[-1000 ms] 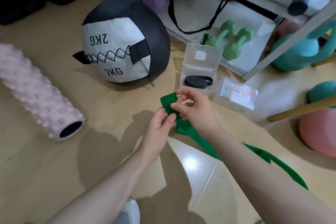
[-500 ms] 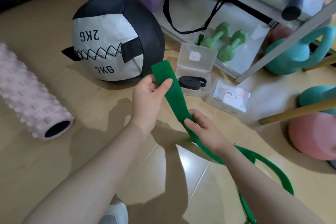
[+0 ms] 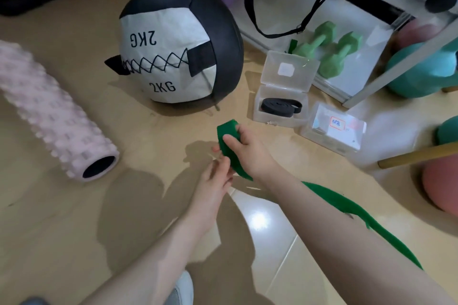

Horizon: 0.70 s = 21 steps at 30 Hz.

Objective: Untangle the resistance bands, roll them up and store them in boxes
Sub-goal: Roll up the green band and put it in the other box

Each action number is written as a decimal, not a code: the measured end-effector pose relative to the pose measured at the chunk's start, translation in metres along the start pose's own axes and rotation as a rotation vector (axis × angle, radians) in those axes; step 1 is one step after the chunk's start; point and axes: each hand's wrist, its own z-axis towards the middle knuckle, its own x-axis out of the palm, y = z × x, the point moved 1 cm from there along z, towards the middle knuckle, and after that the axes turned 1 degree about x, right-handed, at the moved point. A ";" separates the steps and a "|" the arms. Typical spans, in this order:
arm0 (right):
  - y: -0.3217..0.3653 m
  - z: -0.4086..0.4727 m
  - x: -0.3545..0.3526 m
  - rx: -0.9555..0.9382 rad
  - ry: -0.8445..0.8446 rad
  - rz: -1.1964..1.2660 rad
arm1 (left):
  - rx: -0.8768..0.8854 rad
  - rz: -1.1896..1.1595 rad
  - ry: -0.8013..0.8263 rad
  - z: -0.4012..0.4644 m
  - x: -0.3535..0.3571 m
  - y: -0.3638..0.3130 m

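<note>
The loose tail of the green band (image 3: 347, 208) trails back from the grip, past the right forearm, flat and limp on the floor. It looks light, soft and stretchy, likely to spring open unless pinched at the folded end. There the right hand (image 3: 244, 148) clasps the fold, thumb across it; the left hand (image 3: 218, 178) touches the band just below, fingers relaxed. Beyond the grip, the open box (image 3: 282, 96) holds a rolled black band (image 3: 281, 105).
</note>
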 end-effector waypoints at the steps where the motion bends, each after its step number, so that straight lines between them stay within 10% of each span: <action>1: -0.003 0.002 0.009 0.042 0.033 0.074 | 0.039 0.031 -0.058 -0.002 -0.002 0.008; 21: -0.116 -0.041 -0.045 -0.012 0.193 -0.745 | 0.130 -0.043 -0.579 0.021 -0.055 -0.008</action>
